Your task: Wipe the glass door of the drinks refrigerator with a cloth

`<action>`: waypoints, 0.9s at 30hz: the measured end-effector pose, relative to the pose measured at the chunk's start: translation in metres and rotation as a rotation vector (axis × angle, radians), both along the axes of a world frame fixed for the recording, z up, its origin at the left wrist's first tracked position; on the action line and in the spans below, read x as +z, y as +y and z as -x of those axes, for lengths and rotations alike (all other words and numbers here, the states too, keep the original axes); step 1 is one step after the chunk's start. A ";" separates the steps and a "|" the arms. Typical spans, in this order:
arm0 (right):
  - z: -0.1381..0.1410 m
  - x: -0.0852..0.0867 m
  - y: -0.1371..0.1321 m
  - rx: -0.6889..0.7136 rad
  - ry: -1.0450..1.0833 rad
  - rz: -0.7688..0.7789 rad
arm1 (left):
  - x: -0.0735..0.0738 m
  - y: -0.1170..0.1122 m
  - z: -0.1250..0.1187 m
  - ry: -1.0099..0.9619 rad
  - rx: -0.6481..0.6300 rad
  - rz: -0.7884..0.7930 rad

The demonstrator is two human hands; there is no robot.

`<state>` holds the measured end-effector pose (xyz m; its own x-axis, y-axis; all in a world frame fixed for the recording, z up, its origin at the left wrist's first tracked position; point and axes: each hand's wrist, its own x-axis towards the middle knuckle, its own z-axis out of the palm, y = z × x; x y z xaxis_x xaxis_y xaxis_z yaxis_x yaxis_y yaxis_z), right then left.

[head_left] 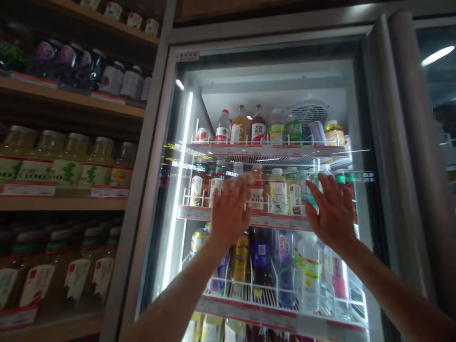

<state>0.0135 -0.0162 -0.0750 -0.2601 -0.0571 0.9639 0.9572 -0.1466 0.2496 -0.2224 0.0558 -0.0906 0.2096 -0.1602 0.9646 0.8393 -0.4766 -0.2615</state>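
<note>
Your left hand (230, 211) and right hand (331, 211) are both raised in front of the fridge (263, 76), palms turned to it; the left fingers (239, 186) are straight and close together, the right fingers (326, 184) spread wide, and neither hand has hold of anything; whether the palms touch the glass door (171, 199) you cannot tell from here. Both hands sit level with the middle shelf (274, 220); the yellow-labelled bottle (278, 192) stands on that shelf, far behind the glass, between your two hands. Above it the top shelf (267, 151) carries a row of upright bottles; below, the lower rack (263, 289) holds cans and bottles in wire lanes. To the left of the fridge, wooden shelves (71, 204) bear rows of pale jars (71, 161).
</note>
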 end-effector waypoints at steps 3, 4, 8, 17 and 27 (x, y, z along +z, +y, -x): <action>-0.001 -0.002 -0.001 0.004 -0.004 -0.007 | 0.008 0.008 0.031 -0.326 0.027 0.107; 0.001 -0.002 0.000 0.009 -0.006 -0.005 | 0.006 0.006 0.029 -0.364 0.025 0.119; 0.006 -0.004 0.002 0.037 -0.005 -0.001 | -0.023 -0.008 -0.018 -0.046 -0.004 0.008; -0.009 -0.025 -0.008 0.037 -0.042 0.010 | -0.019 0.016 0.071 -0.530 0.055 0.176; 0.048 -0.050 0.007 0.147 -0.107 0.108 | -0.068 0.008 0.045 -0.159 0.035 0.087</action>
